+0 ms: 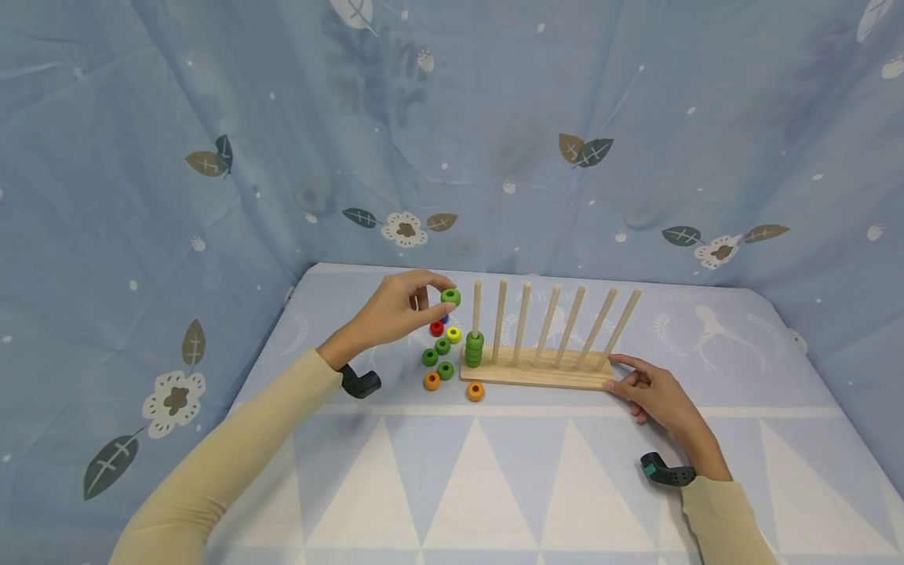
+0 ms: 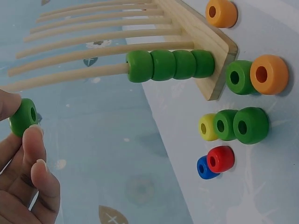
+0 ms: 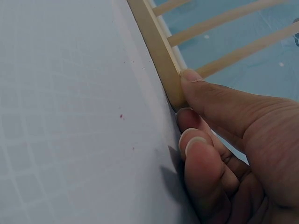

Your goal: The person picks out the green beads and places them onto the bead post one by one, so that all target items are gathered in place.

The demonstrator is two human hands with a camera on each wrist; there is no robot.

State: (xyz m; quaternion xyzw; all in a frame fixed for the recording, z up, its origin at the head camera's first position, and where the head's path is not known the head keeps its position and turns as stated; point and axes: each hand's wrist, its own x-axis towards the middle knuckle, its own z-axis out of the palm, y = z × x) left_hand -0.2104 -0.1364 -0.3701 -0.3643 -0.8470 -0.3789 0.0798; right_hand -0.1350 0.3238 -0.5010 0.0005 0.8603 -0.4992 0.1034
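Note:
Between thumb and fingers my left hand (image 1: 397, 308) pinches a green bead (image 1: 450, 297), raised just left of the top of the leftmost peg (image 1: 476, 306). In the left wrist view that bead (image 2: 23, 117) shows its hole, close to the peg's tip. Several green beads (image 2: 163, 65) are stacked at the foot of this peg; the other pegs are bare. The pegs stand in a wooden base (image 1: 540, 377). My right hand (image 1: 657, 396) grips the base's right end, thumb (image 3: 191, 77) on top and fingers curled at its end.
Loose beads lie left of the base: several green, a red one (image 1: 437, 328), a yellow one (image 1: 453, 335), an orange one (image 1: 431, 380) and a partly hidden blue one (image 2: 205, 168). Another orange bead (image 1: 475, 391) sits in front of the base. A patterned cloth hangs behind the table.

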